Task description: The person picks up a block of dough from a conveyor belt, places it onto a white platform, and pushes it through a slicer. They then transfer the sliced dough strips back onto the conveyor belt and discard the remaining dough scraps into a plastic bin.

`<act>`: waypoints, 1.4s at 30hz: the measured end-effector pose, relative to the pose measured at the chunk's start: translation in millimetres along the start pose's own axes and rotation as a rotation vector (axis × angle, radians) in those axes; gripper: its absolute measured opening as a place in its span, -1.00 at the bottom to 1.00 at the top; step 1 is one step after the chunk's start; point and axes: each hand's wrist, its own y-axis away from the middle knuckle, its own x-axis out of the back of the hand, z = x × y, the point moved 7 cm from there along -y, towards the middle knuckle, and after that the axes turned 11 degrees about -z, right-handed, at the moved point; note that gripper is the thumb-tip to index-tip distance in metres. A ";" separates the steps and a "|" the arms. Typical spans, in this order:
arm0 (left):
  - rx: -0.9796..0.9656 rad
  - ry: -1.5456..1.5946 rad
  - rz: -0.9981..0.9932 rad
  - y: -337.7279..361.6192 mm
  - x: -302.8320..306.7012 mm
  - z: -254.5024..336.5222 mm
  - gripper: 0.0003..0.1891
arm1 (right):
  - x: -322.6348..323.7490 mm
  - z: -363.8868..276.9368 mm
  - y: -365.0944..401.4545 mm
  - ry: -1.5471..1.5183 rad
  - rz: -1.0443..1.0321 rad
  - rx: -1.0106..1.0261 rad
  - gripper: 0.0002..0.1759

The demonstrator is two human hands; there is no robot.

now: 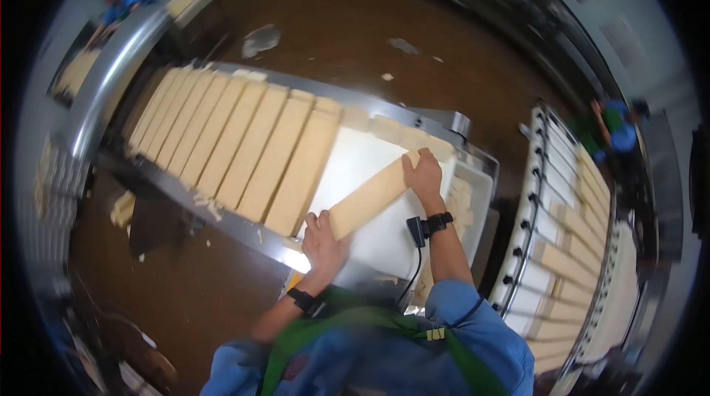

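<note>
A long pale beige slab (377, 193), flat and straight-edged, lies slantwise across the white belt surface (347, 167), held between my two hands. My left hand (323, 246) grips its near left end, the fingers bent over the edge. At the far right end my right hand (424, 177) is closed around the slab's edge. Just left of it, a row of similar slabs (240, 148) lies side by side along the conveyor.
Right of the conveyor's end stands a white bin (481, 207) with pale offcuts. Another conveyor (569, 255) with slabs runs along the right. A metal hood (111, 85) spans the left end. Scraps lie on the brown floor (325, 26). Co-workers stand far left (126, 0) and right (617, 126).
</note>
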 end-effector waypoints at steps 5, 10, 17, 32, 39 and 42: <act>-0.254 -0.229 -0.128 -22.7 -34.8 -3.7 0.01 | 9.2 71.6 78.0 0.298 0.098 -0.048 -0.49; -0.283 -0.142 -0.185 -16.2 -62.4 10.8 -0.05 | 43.6 76.6 127.2 -0.014 0.113 -0.393 -0.39; -0.561 -0.035 -0.079 55.5 -115.7 160.9 -0.12 | 161.1 164.4 264.7 0.041 0.693 -0.585 -0.46; -1.095 -0.315 -0.545 167.4 -294.0 472.7 -0.04 | 326.3 453.0 452.3 0.104 0.301 -1.234 -0.23; -1.009 -0.256 -0.639 169.2 -293.0 484.5 -0.10 | 328.4 460.6 459.8 0.121 0.276 -1.213 -0.23; -0.922 -0.107 -0.624 159.6 -308.1 480.6 -0.17 | 343.9 429.5 461.7 0.393 0.532 -1.089 -0.27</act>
